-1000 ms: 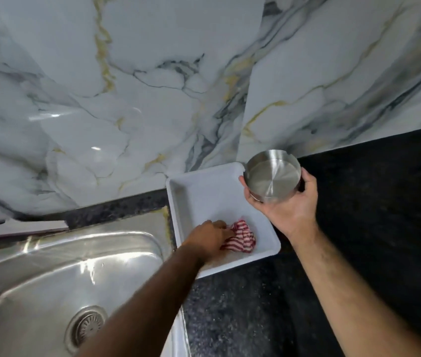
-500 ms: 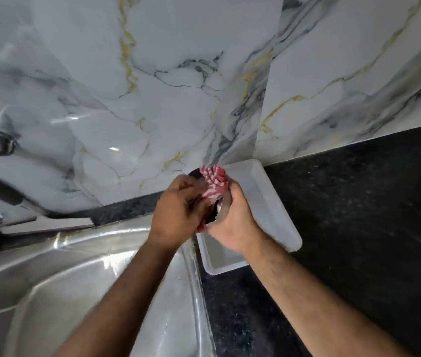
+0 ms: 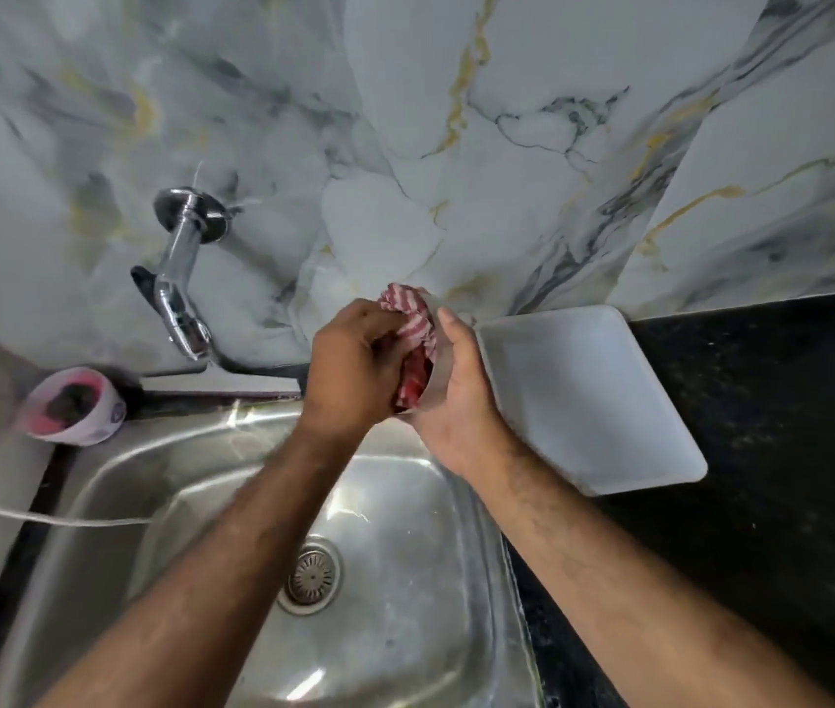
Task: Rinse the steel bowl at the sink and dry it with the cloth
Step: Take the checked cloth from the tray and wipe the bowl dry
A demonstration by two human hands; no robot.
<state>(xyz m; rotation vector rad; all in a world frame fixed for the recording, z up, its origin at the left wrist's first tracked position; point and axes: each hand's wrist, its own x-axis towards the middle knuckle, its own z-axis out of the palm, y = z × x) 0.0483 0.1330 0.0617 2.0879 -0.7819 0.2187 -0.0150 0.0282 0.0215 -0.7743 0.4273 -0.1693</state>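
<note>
My right hand (image 3: 456, 396) holds the small steel bowl (image 3: 438, 370) tipped on its side, above the sink's back right corner. Only a thin strip of the bowl's rim and wall shows between the hands. My left hand (image 3: 354, 370) grips the red and white striped cloth (image 3: 412, 324) and presses it into the bowl's mouth. Part of the cloth bunches out above the bowl. The steel sink (image 3: 211, 482) lies below both forearms, its drain (image 3: 310, 574) near the middle.
A chrome wall tap (image 3: 180, 293) juts out at the left of the hands. A white plastic tray (image 3: 655, 401) sits on the black counter (image 3: 788, 452) to the right. A pink and white tub (image 3: 73, 411) stands at the sink's back left. A white cord (image 3: 47, 518) crosses the left rim.
My left hand lifted the cloth out of the tray and brought it to the bowl. Both hands moved left, from over the tray to over the sink. The view swung left.
</note>
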